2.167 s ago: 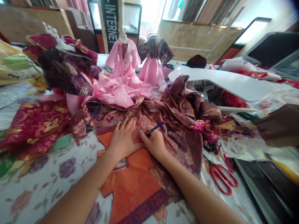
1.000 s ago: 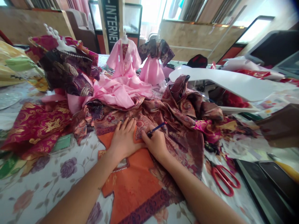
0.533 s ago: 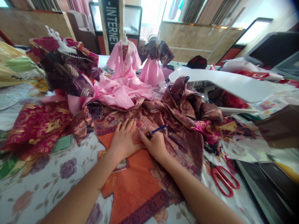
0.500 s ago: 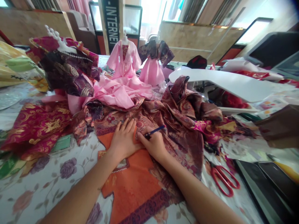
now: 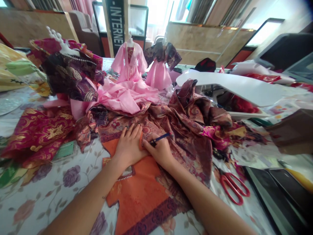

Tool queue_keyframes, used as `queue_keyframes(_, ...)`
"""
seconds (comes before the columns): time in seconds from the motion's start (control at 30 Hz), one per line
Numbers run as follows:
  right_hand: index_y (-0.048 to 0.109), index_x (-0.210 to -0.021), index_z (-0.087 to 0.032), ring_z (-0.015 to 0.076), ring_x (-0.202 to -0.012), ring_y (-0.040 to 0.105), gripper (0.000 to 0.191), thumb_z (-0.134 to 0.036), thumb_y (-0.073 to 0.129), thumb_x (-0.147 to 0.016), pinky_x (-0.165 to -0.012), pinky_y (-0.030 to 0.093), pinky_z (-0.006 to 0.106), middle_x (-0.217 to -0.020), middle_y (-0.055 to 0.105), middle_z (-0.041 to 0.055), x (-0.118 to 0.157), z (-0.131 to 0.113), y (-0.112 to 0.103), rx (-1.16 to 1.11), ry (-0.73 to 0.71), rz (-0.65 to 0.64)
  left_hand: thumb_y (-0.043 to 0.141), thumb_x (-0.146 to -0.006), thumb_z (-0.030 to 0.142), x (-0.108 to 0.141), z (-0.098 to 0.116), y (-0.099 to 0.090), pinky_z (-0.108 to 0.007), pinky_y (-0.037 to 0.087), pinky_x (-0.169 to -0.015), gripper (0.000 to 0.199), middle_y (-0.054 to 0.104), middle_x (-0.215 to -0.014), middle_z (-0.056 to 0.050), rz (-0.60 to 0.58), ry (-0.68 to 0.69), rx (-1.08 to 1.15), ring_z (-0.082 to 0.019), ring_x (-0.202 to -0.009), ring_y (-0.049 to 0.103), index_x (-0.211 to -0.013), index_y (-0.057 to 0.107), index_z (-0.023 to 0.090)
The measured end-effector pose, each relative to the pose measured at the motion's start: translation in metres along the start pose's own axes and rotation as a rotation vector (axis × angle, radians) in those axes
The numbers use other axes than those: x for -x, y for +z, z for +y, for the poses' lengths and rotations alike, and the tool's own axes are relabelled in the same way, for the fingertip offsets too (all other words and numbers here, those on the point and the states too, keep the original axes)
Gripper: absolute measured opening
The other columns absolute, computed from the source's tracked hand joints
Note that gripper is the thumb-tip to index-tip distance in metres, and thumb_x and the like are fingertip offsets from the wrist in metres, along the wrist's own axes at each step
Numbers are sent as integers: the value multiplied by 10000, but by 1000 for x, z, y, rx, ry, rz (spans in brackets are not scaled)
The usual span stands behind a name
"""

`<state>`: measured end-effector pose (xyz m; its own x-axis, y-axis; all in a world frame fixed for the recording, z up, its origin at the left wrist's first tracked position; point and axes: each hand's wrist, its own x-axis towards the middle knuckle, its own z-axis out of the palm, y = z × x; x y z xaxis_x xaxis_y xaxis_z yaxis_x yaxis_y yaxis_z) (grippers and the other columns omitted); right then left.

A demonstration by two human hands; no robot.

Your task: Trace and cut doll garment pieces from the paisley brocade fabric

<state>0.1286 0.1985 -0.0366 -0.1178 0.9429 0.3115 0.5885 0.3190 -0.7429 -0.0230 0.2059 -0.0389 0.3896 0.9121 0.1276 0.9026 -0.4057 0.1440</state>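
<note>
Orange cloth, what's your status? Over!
Left hand spread on orange cloth, partly covering it. Right hand holding pen. Scissors off to the right, clear of both.

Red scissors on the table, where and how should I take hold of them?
Take the scissors by the red loops, probably from the near side: they appear to lie flat, loops toward you, blades pointing away and left.

Your bare, sleeveless left forearm (image 5: pixel 83 192) and right forearm (image 5: pixel 202 199) angle inward from the lower corners. Your open left hand (image 5: pixel 129 147) lies palm down, fingers slightly spread and pointing forward, thumb towards your right hand (image 5: pixel 160 150), whose fingers curl into a writing pinch close beside it.
</note>
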Motion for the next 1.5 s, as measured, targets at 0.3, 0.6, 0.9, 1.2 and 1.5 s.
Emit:
queue_keyframes(0.3,496,-608,-198,121,-493,478,220,-289,540,-804,-511,340,226,-525,517,-21,-1,-1,-2,19,39,52,415,-826,598,0,0,0,-474,154,-1149,816,282,-1530,-86,7,-3,6,-280,-1414,203,-1454,293,91)
queue_keyframes(0.6,507,-612,-197,125,-469,482,213,-288,529,-803,-489,334,222,-501,527,-21,-1,0,-2,39,53,92,422,-825,615,0,0,-2,-480,159,-1146,825,287,-1527,-92,-8,-1,-7,-281,-1412,210,-1447,305,85)
queue_keyframes(0.9,547,-631,-194,122,-478,503,196,-303,576,-791,-496,343,214,-530,558,-23,-1,-2,0,32,12,38,457,-827,522,1,0,-2,-466,163,-1145,759,294,-1526,-88,4,6,-23,-272,-1412,214,-1448,309,111)
queue_keyframes(1.2,537,-626,-194,121,-496,507,191,-291,585,-783,-513,349,212,-537,557,-26,-1,-3,-1,25,-3,25,461,-826,521,1,1,-2,-462,162,-1147,767,291,-1526,-90,5,0,-31,-266,-1410,221,-1448,306,99)
queue_keyframes(1.5,509,-614,-194,132,-501,501,202,-292,559,-784,-509,338,226,-525,525,-25,-2,2,1,-5,55,110,407,-836,595,1,1,-3,-471,160,-1146,790,302,-1522,-85,6,0,-12,-268,-1409,221,-1441,322,94)
